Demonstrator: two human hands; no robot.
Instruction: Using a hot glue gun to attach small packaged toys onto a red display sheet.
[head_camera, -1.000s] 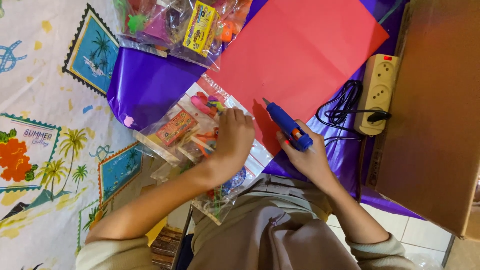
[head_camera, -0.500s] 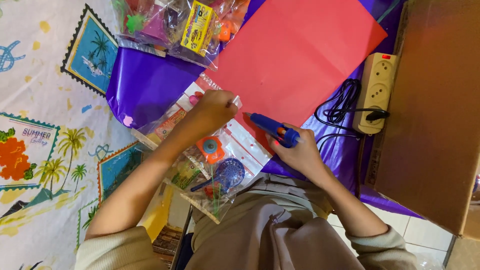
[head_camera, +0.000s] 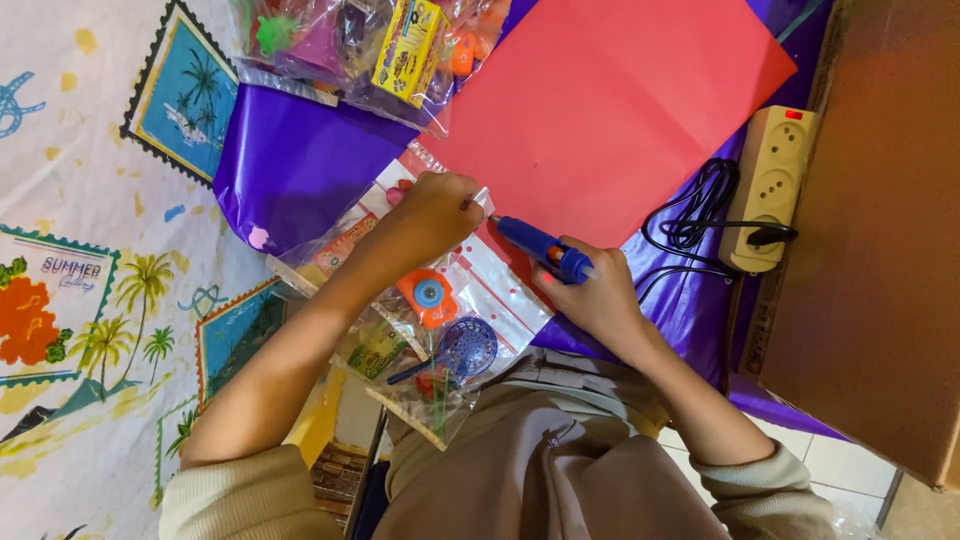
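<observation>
Your right hand (head_camera: 600, 300) has its fingers wrapped tight around a blue glue gun (head_camera: 540, 248), with the nozzle aimed at the top corner of a clear toy bag (head_camera: 470, 300). Your left hand (head_camera: 435, 210) pinches that same corner, fingers closed on the plastic. The bag lies on purple sheeting (head_camera: 300, 160) on the worktop, its top edge overlapping the red paper (head_camera: 620, 100). A beige power strip (head_camera: 775, 185) sits off to the right.
</observation>
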